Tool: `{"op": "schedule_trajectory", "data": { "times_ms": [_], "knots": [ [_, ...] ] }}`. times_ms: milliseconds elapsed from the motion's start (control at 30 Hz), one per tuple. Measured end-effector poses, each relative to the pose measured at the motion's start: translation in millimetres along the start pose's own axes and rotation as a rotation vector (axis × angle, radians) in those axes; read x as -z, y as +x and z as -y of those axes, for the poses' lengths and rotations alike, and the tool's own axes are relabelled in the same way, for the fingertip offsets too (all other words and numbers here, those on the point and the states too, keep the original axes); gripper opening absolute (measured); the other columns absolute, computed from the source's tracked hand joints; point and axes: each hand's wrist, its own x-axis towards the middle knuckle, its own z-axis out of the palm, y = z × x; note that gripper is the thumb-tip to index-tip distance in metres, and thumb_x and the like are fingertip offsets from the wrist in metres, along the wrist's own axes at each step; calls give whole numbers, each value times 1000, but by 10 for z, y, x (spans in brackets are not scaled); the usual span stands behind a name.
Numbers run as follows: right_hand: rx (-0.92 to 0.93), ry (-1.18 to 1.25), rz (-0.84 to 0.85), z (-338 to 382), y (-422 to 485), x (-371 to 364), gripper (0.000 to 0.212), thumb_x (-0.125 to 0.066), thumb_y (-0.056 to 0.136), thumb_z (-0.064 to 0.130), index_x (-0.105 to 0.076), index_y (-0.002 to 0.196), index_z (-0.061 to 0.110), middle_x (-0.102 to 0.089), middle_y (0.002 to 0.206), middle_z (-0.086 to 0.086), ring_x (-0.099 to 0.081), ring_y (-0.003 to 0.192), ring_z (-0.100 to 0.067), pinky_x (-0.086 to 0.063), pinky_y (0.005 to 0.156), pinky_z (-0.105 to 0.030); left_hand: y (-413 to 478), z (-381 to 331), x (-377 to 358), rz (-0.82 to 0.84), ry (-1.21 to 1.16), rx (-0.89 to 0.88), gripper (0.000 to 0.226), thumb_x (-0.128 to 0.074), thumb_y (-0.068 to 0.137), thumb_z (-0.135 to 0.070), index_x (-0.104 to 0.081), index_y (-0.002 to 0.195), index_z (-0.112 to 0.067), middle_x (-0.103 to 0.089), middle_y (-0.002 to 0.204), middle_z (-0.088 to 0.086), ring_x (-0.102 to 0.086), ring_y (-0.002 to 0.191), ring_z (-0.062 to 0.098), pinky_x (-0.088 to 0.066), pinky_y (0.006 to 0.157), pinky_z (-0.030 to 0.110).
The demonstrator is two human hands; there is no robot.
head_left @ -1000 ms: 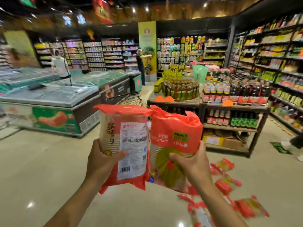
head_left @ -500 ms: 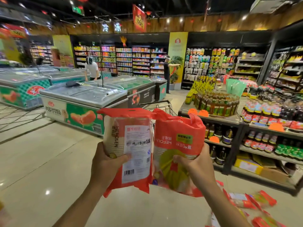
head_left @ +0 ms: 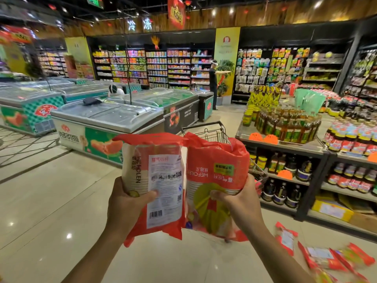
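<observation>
I hold two red packs of stacked paper cups up in front of me, side by side and touching. My left hand (head_left: 130,203) grips the left pack (head_left: 157,180), whose white back label and barcode face me. My right hand (head_left: 238,203) grips the right pack (head_left: 214,176) from below, its printed front upside down. Just behind the packs stands a wire shopping cart (head_left: 214,133), mostly hidden by them.
Several more red packs (head_left: 318,256) lie scattered on the floor at lower right. A shelf unit of bottles and jars (head_left: 285,144) stands to the right. Chest freezers (head_left: 106,119) line the left. Two people stand far back by the shelves. Tiled floor spreads to the left.
The view has swung left and lifted, showing more of the freezers and ceiling. Both hands keep the same hold on the packs, which stay side by side.
</observation>
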Motion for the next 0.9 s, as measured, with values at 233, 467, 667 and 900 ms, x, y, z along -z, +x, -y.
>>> {"op": "schedule_trajectory", "data": {
  "times_ms": [233,467,667,900],
  "knots": [
    [9,44,36,-213,1142,-640,73,-96,59,33,-42,106,48,-66,106,14,-67,95,-8,-62,84,-46,1100,164,-296,-27,57,0,65,-93,67,-22,-55,120,-20,-69,114,1,-70,100,27,-62,80,51],
    [24,58,77,-289,2174,-1072,76,-91,54,44,-40,109,50,-64,109,15,-66,99,-10,-62,84,-46,2039,232,-619,-55,62,2,56,-91,70,-15,-59,116,-19,-72,107,-2,-71,96,23,-63,75,42],
    [-14,46,75,-411,2814,-1388,83,-89,49,54,-41,115,42,-65,109,14,-68,99,-11,-62,83,-46,2739,358,-840,-47,47,16,59,-91,69,-14,-58,118,-17,-71,110,0,-71,97,23,-64,77,44],
    [-32,9,36,-586,3695,-1891,83,-92,54,44,-42,120,37,-64,110,11,-67,99,-12,-61,85,-46,3868,718,-1198,4,14,22,64,-93,67,-17,-56,119,-20,-70,112,-2,-70,100,22,-63,80,48]
  ]
}}
